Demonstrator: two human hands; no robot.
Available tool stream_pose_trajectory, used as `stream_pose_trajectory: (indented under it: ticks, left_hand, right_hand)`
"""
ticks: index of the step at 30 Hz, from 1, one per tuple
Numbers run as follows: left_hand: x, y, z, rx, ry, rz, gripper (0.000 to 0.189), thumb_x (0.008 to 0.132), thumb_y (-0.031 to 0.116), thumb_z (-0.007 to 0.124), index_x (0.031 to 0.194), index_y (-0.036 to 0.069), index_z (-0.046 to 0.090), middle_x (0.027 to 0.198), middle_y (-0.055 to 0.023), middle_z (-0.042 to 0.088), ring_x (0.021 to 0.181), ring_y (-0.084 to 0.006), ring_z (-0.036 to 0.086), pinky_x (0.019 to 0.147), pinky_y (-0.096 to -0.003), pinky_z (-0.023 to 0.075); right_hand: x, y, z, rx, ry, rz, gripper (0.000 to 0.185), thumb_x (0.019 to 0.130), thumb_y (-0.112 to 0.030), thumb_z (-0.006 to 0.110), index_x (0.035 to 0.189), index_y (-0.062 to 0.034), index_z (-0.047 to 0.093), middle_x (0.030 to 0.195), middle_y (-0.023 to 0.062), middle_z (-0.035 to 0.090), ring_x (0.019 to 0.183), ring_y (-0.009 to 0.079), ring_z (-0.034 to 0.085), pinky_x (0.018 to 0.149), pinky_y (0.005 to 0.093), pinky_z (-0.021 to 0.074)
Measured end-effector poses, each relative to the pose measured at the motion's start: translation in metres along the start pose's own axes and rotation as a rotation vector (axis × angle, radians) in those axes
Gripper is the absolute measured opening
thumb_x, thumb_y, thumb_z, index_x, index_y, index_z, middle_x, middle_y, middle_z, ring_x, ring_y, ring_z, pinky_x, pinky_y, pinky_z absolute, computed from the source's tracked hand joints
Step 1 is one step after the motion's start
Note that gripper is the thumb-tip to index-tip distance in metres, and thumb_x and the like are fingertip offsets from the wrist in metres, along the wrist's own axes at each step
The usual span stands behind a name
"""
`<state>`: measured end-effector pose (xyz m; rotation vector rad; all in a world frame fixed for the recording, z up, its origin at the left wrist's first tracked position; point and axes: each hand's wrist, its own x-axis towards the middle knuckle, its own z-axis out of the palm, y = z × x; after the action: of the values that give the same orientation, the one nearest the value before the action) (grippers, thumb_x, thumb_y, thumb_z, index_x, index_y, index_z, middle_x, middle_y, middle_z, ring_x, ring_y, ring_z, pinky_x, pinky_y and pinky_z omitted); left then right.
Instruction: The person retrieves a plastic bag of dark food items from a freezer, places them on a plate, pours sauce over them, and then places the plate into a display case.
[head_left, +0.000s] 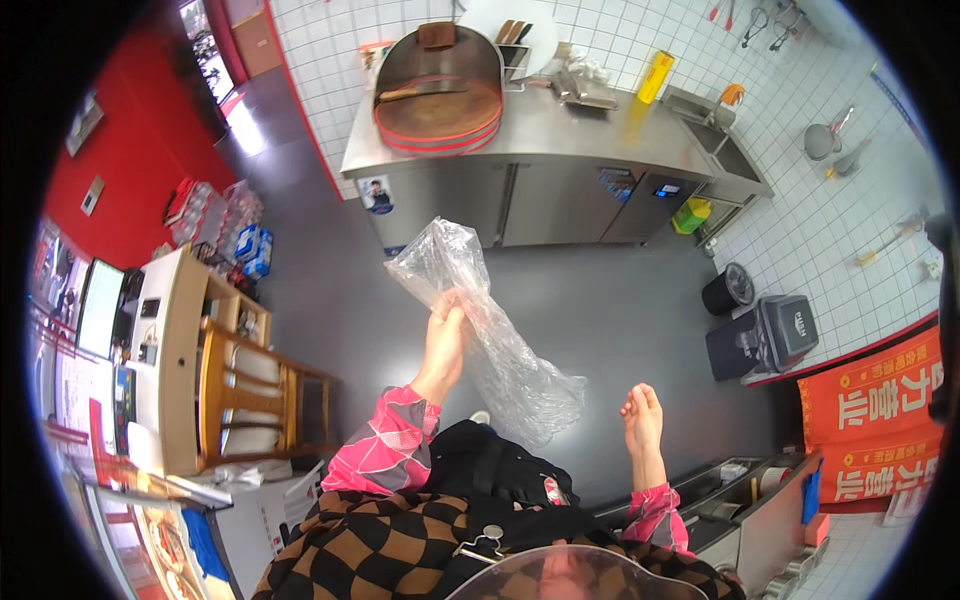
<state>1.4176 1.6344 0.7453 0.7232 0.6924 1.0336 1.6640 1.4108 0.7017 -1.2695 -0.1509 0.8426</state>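
Observation:
My left hand (448, 330) is closed on a clear plastic bag (525, 375), gripping it near its upper part. The bag's crumpled top sticks up past my fingers, and its long body hangs down to the right, in front of my black apron (487, 465). Off to the right, apart from the bag, my right hand (643, 412) is raised with its fingers curled; nothing shows in it, and whether the fingers are fully closed is unclear. Pink and grey patterned sleeves cover both forearms.
Ahead stands a steel counter (555, 135) bearing a round chopping board (442, 112) with a knife and a yellow box (655, 76). Black bins (765, 337) are at the right, a wooden chair (247, 397) at the left. Behind on the right is a steel workstation (780, 525).

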Motion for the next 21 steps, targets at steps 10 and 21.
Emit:
stream_pose_trajectory:
  ticks: [10, 21]
  left_hand:
    - [0.309, -0.097, 0.227, 0.046, -0.083, -0.090, 0.031, 0.089, 0.009, 0.040, 0.121, 0.007, 0.041, 0.105, -0.0049, 0.052, 0.095, -0.0167, 0.053, 0.083, -0.0346, 0.0450]
    - [0.559, -0.200, 0.463, -0.116, 0.054, -0.071, 0.028, 0.084, 0.007, 0.048, 0.112, 0.007, 0.046, 0.094, -0.0043, 0.053, 0.088, -0.0163, 0.054, 0.078, -0.0348, 0.0472]
  right_hand:
    - [0.296, -0.125, -0.095, -0.001, 0.231, -0.103, 0.003, 0.087, -0.012, 0.058, 0.087, -0.0120, 0.055, 0.071, -0.0047, 0.053, 0.059, 0.0048, 0.049, 0.056, 0.0201, 0.0434]
    - [0.697, -0.370, -0.133, -0.187, 0.100, -0.205, 0.004, 0.086, -0.012, 0.058, 0.085, -0.0093, 0.054, 0.069, -0.0036, 0.050, 0.059, 0.0049, 0.049, 0.053, 0.0201, 0.0429]
